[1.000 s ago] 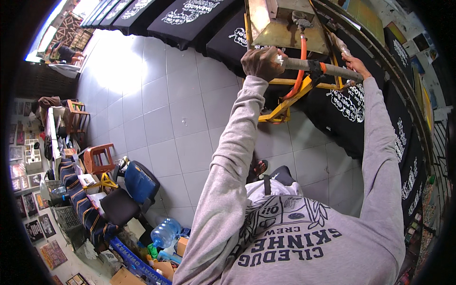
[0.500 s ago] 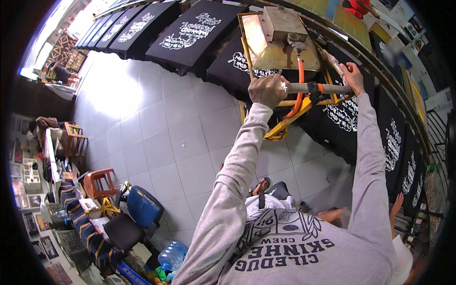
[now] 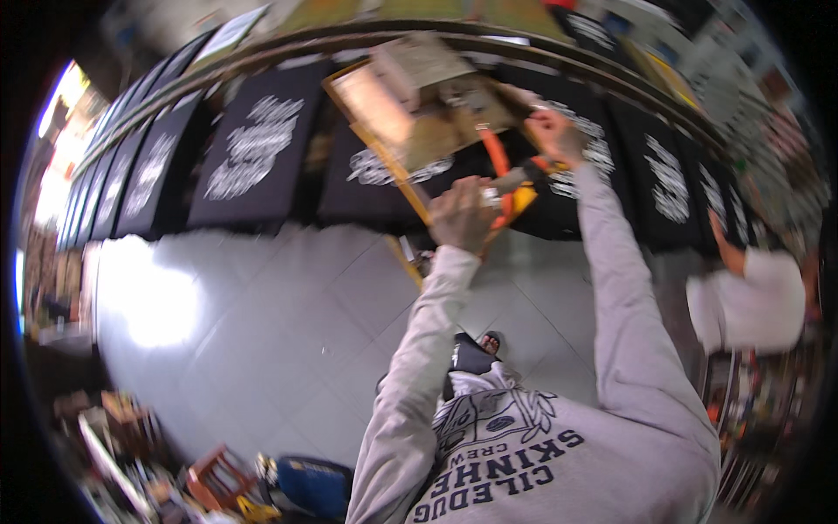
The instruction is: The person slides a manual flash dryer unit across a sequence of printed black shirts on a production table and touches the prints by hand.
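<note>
A metal box-shaped heater (image 3: 419, 70) with a flared hood hangs in a yellow frame (image 3: 371, 131) over the black shirts. An orange hose (image 3: 496, 153) runs from its fitting toward the tape-wrapped handle bar (image 3: 513, 180). Near that bar's left end, my left hand (image 3: 463, 214) is closed around it. My right hand (image 3: 556, 137) curls at the bar's far right end, fingers bent and smeared by motion. Beneath the heater lies a black shirt with a white print (image 3: 367, 166), partly covered by the hood. Another printed shirt (image 3: 567, 188) lies under my right hand.
More black printed shirts (image 3: 253, 140) lie on boards in a row along a rail (image 3: 288, 39). A person in a white top (image 3: 751, 297) stands at the right, an arm reaching to the shirts. A red stool (image 3: 218, 479) and a blue chair (image 3: 312, 485) stand behind on the tiled floor (image 3: 288, 349).
My view has turned, so the shirt row now runs across the top. Both hands remain at the bar, and the heater now sits further left in view. The person at the right shows more fully.
</note>
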Demonstrator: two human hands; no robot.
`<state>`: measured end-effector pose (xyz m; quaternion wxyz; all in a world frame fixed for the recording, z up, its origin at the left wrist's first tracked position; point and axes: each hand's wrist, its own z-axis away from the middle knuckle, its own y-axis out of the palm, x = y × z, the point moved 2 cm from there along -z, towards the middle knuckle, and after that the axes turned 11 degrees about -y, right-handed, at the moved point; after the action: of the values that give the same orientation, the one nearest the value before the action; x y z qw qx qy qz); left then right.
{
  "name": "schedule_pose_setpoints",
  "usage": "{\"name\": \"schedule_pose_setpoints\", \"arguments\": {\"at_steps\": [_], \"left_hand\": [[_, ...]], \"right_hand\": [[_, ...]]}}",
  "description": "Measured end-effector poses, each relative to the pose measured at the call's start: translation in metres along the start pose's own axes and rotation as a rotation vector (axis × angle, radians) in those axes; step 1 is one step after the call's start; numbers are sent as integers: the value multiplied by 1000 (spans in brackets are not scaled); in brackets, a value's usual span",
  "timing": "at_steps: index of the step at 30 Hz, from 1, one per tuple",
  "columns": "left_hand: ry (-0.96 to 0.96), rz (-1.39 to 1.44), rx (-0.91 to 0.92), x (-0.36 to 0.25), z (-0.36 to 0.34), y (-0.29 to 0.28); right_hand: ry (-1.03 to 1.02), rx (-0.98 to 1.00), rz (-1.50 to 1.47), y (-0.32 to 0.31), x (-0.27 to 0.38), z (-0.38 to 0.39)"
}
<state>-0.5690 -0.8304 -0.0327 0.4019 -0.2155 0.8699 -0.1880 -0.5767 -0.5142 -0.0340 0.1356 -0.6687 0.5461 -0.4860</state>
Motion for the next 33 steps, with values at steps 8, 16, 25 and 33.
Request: {"name": "schedule_pose_setpoints", "arguments": {"at_steps": [8, 16, 25, 33], "left_hand": [[57, 24, 86, -6, -9, -11], [106, -55, 1, -8, -9, -9], [61, -292, -174, 0, -3, 2], [-114, -327, -254, 16, 4, -7]], "right_hand": [[-31, -91, 326, -6, 28, 7], [-8, 28, 259, -7, 39, 6], [-521, 110, 4, -52, 21, 1], [-660, -54, -417, -46, -64, 5]]}}
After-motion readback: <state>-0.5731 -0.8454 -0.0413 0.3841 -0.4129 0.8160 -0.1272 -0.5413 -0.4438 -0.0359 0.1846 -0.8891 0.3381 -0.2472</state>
